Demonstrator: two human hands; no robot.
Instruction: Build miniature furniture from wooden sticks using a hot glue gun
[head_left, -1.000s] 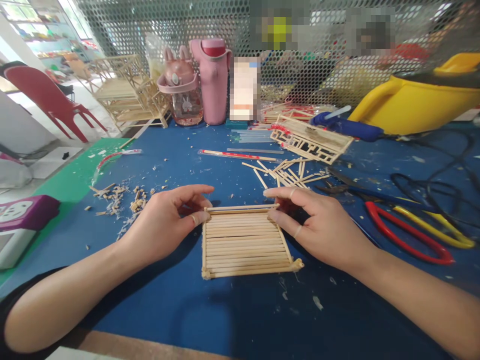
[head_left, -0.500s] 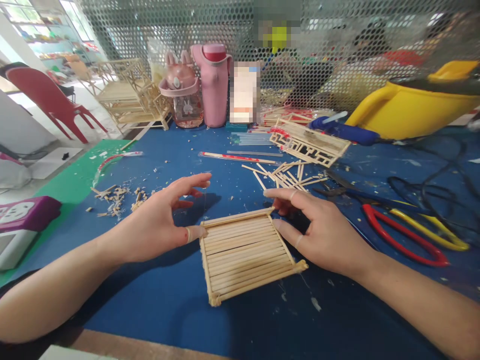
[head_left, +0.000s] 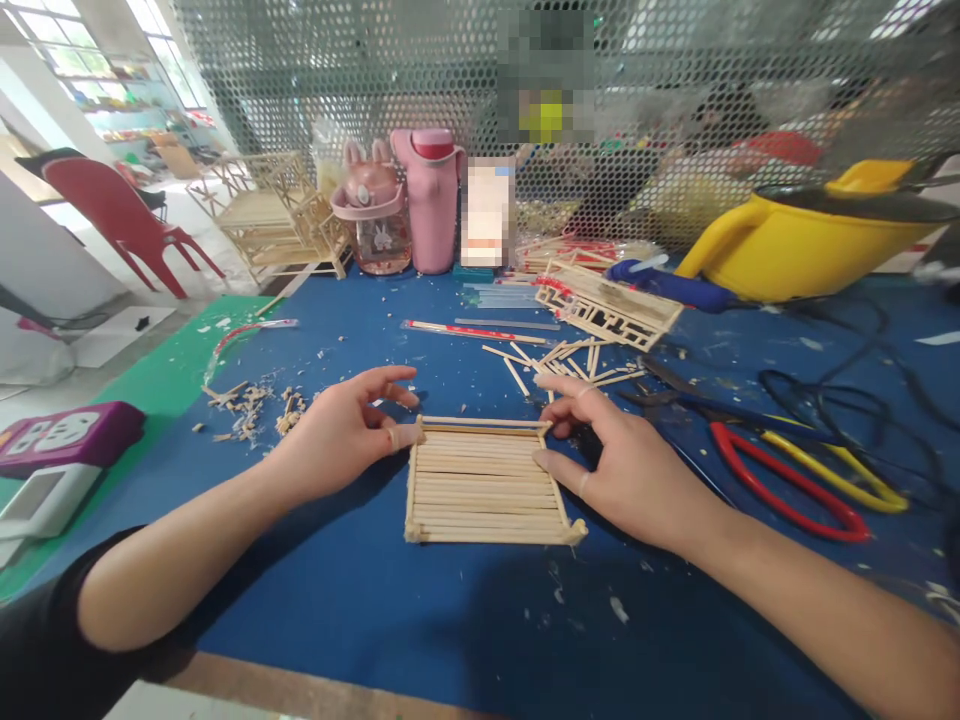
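Observation:
A small rectangular panel of pale wooden sticks [head_left: 484,485] lies in front of me, its sticks side by side within a raised border. At its upper right corner, my right hand [head_left: 600,435] grips the edge, thumb on the near side and fingers curled round behind. My left hand [head_left: 356,420] is at the upper left corner. Its thumb touches or nearly touches the frame there, while the other fingers stay spread above the table. Beyond the right fingers lie loose short sticks [head_left: 574,360].
Red-and-yellow-handled pliers [head_left: 787,480] lie at right near black cables. Behind them stand a yellow pot [head_left: 817,240], a stick lattice piece [head_left: 615,305] and a blue glue gun [head_left: 671,285]. Pink bottles [head_left: 435,210] line the mesh screen. Wood scraps [head_left: 247,410] lie at left.
The panel has turned to sit squarer to me, its near edge farther away. My right hand has stayed at its corner; my left thumb remains by the left corner.

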